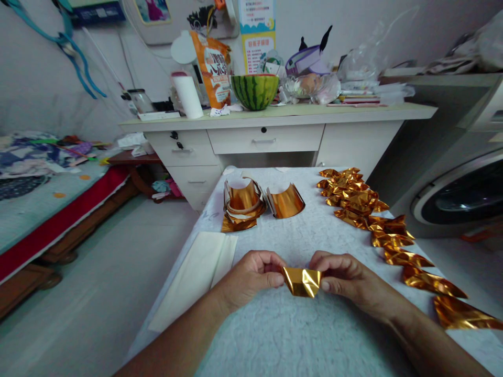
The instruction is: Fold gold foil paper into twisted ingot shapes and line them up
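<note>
Head view shows the gold foil [302, 283] between both hands: the left hand [259, 271] pinches one end, the right hand [346, 277] the other. It seems light, slippery and easily creased, so the ends look best for holding. Beyond the left hand, curved sheets [286, 203]; right of the right hand, wrapped pieces [393, 240] on the surface [283, 340].

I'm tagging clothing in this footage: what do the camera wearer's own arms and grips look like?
The left grip and right grip are bare human hands; no gloves, rings or watches show. The left forearm and right forearm are bare too, with no sleeves in view.
</note>
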A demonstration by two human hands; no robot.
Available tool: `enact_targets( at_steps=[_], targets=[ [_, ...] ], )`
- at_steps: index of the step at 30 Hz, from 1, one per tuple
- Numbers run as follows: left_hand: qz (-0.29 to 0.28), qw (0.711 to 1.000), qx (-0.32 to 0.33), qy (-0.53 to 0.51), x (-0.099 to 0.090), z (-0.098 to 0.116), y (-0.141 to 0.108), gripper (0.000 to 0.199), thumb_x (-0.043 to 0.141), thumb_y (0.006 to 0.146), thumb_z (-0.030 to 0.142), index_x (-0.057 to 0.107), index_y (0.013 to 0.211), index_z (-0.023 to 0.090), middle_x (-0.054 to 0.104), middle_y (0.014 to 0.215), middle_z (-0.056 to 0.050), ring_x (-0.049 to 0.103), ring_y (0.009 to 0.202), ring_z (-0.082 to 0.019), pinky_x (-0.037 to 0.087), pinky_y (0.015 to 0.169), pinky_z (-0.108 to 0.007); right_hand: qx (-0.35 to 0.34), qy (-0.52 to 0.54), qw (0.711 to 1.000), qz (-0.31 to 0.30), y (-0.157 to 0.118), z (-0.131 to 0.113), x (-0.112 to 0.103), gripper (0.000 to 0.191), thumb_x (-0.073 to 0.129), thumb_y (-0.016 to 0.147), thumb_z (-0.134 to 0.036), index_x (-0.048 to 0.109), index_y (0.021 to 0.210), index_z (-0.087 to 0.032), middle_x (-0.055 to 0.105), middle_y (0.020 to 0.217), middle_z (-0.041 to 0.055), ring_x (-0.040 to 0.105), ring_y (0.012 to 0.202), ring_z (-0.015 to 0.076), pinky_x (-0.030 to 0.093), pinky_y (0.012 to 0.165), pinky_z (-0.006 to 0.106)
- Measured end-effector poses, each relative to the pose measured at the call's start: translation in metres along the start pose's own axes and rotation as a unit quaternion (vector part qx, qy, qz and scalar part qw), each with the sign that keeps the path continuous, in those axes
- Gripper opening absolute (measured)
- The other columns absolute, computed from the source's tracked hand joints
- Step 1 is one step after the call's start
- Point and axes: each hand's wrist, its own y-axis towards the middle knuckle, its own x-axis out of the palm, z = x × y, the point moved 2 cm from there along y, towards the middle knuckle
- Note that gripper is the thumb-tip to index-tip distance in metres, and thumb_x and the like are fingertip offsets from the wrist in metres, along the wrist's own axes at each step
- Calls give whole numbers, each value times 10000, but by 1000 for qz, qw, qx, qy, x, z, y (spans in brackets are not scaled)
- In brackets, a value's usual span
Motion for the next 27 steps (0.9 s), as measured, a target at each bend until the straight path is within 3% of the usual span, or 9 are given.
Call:
enact_targets(
  at_steps=[9,27],
  targets=[
    [2,1000,-27,-13,2,0,-1,281,830,604,305,677,758,128,674,703,-18,567,626,-104,409,618,-218,12,1,1000,3,0,-2,1,282,721,780,-470,670,802,-193,580,779,-5,535,743,139,442,712,270],
    [-17,1000,-20,5,0,-7,3,271,831,617,304,681,740,116,643,656,-2,551,606,-92,390,606,-206,23,29,999,-17,0,-4,5,242,738,784,-410,645,771,-187,605,747,-17,542,704,124,431,681,252]
  ],
)
